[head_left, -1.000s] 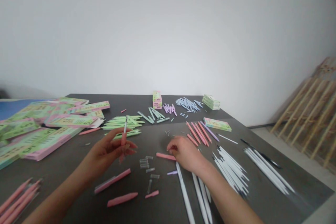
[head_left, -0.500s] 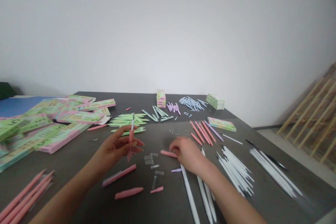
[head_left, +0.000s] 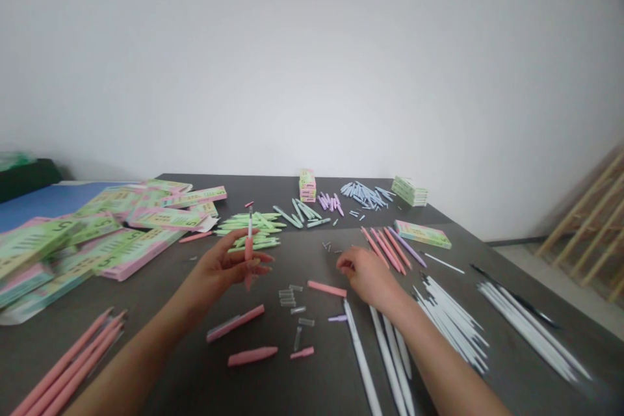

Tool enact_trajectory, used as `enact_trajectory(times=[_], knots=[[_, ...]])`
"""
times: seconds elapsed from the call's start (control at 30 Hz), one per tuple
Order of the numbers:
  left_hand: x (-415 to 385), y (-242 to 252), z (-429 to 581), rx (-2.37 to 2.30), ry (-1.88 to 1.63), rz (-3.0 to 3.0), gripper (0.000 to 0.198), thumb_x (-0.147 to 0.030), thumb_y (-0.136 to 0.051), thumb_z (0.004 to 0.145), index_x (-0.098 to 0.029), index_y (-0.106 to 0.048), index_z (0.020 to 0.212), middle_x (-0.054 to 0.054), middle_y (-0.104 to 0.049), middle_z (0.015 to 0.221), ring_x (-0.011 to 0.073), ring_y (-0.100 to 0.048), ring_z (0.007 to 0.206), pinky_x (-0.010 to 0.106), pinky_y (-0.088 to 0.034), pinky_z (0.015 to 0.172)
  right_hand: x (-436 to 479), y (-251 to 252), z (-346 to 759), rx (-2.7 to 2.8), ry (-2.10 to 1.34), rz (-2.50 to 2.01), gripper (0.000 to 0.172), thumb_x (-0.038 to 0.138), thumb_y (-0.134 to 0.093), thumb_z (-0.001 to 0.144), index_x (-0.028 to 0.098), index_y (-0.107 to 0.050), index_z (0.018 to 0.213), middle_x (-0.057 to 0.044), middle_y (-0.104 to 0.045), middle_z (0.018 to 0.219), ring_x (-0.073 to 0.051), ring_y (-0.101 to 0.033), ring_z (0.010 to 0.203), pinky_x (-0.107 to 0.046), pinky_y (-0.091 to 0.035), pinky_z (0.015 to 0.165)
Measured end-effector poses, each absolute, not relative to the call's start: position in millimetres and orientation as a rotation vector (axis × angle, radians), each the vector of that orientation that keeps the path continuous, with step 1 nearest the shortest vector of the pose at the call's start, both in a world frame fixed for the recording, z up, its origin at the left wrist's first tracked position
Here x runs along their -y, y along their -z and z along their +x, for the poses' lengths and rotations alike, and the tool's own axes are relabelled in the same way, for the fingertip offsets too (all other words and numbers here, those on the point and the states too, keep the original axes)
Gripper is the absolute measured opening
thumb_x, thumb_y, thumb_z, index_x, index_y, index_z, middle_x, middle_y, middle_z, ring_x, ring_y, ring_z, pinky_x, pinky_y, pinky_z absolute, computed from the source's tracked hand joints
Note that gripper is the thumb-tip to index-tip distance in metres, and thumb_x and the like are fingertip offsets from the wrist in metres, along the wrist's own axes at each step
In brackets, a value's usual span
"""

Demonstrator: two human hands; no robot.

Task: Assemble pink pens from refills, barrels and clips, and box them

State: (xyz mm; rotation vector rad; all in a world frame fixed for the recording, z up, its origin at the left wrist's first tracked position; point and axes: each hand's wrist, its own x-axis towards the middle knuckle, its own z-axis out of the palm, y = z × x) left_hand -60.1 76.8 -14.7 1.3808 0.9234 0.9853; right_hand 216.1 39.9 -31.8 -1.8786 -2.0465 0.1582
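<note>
Upright between the fingertips of my left hand (head_left: 221, 266) is a pink pen barrel (head_left: 249, 248) with a clear-and-white refill standing out of its top. My right hand (head_left: 365, 276) hovers over the table with its fingers curled together; whatever may be in them is hidden. Just left of and below it lies a loose pink barrel (head_left: 327, 288). Beyond its fingers are a few tiny metal-looking pieces (head_left: 327, 246). Several short clear tubes (head_left: 287, 298) lie between the hands, above a small pink piece (head_left: 302, 353) and a pink tapered barrel (head_left: 252, 356).
Printed cartons (head_left: 160, 218) are heaped at left. Green pens (head_left: 253, 224) lie behind my left hand, and blue parts (head_left: 365, 195) farther back. Pink pens (head_left: 383, 250), white refills (head_left: 451, 322) and long white pens (head_left: 361, 357) lie on the right. Pink pencils (head_left: 73, 364) sit front left.
My right hand has moved back and right, off the loose pink barrel, which now shows whole. My left hand still holds its barrel upright. The view has shifted slightly left.
</note>
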Motion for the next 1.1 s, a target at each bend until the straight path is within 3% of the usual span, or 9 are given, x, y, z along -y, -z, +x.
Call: enact_trajectory(times=[0.23,0.77,1.0,1.1], knots=[[-80.3,15.6,-63.2,-0.945,-1.015,1.305,0.041,-0.034,-0.076,0.066,-0.020,-0.051,0.095,0.010,-0.075,0.090,0.0288,-0.070,0.080,0.035,-0.052,0.064,-41.5,34.9,218.6,2.050,-0.173,-1.898,0.022,0.009,-0.053,0.075,0.019,-0.072,0.078,-0.008,-0.071,0.085,-0.021,-0.064,0.083,-0.025,-0.039,0.070],[-80.0,17.1,-60.3,-0.994,-1.056,1.316,0.027,-0.029,-0.075,0.066,-0.018,-0.058,0.083,0.006,-0.075,0.086,0.0236,-0.071,0.076,0.029,-0.051,0.063,-46.4,33.8,226.7,2.024,-0.160,-1.998,0.023,0.011,-0.051,0.078,0.019,-0.072,0.083,-0.007,-0.071,0.089,-0.019,-0.063,0.087,-0.023,-0.040,0.073],[-65.3,21.1,-36.6,-0.993,-1.057,1.311,0.029,-0.034,-0.076,0.063,-0.017,-0.059,0.080,0.007,-0.075,0.083,0.0242,-0.070,0.076,0.032,-0.051,0.067,-44.9,34.9,220.5,2.056,-0.157,-2.010,0.021,0.015,-0.051,0.080,0.020,-0.071,0.083,-0.007,-0.070,0.089,-0.019,-0.062,0.086,-0.024,-0.039,0.074],[-52.6,23.2,-21.8,-0.985,-1.072,1.289,0.025,-0.030,-0.074,0.064,-0.017,-0.058,0.078,0.005,-0.074,0.079,0.0206,-0.069,0.071,0.028,-0.049,0.063,-44.0,40.3,213.9,2.104,-0.183,-2.003,0.020,0.016,-0.052,0.079,0.021,-0.071,0.083,-0.006,-0.070,0.090,-0.018,-0.062,0.089,-0.023,-0.038,0.076]])
